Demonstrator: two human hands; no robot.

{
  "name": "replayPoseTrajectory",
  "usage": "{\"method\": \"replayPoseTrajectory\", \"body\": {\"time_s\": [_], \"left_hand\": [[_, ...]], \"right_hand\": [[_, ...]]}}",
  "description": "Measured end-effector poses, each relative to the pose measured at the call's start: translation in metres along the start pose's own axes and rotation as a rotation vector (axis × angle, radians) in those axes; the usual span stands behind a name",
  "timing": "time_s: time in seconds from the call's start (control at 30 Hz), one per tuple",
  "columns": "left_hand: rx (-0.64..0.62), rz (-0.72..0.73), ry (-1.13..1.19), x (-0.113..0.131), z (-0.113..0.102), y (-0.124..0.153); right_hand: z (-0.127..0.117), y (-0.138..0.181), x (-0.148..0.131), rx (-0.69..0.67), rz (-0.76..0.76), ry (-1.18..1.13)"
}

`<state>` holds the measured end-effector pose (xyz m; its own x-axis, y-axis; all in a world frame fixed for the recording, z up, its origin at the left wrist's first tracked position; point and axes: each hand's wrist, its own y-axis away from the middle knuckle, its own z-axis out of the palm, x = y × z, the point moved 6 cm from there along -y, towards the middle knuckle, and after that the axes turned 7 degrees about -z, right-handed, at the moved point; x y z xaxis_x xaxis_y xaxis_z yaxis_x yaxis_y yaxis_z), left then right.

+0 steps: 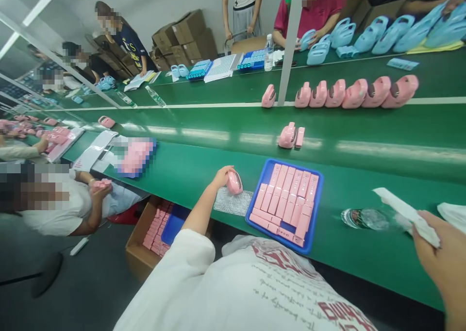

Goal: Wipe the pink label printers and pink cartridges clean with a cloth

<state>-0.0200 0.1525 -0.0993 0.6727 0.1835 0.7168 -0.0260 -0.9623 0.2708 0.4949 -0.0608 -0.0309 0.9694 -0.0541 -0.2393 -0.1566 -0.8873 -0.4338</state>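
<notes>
My left hand (223,176) is closed on a rounded, glossy pink plastic housing (235,183) with a dark slot. It is over a sheet of bubble wrap (233,202) on the green table. To its right, a blue tray (316,209) holds several rows of pink rectangular pieces (287,190). At the right edge my right hand (437,246) grips a folded white strip (407,214), paper or cloth; I cannot tell which. Behind the strip, a clear plastic bottle (367,219) lies on its side.
Several pink housings (335,94) line the green conveyor (218,117), with another (287,136) closer. Left of me, a co-worker (54,200) holds a pink piece beside an open carton (136,253). Across, people handle light-blue housings (374,35) near a grey post (289,44).
</notes>
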Motion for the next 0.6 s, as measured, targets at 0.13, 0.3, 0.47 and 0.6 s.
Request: {"method": "replayPoseTrajectory", "body": {"time_s": [0.13, 0.3, 0.47, 0.6], "left_hand": [[0.077, -0.038, 0.054, -0.007, -0.001, 0.012], [0.168, -0.092, 0.123, -0.021, 0.002, 0.033], [0.250, -0.179, 0.207, -0.036, 0.006, 0.046], [0.337, -0.270, 0.286, -0.049, 0.023, 0.062]], "right_hand": [[0.004, 0.006, -0.024, 0.161, -0.093, 0.027], [0.024, 0.006, -0.017, 0.279, 0.038, -0.149], [0.028, 0.000, 0.016, 0.496, 0.481, -0.423], [0.018, 0.017, 0.051, 0.870, 0.856, -0.535]]}}
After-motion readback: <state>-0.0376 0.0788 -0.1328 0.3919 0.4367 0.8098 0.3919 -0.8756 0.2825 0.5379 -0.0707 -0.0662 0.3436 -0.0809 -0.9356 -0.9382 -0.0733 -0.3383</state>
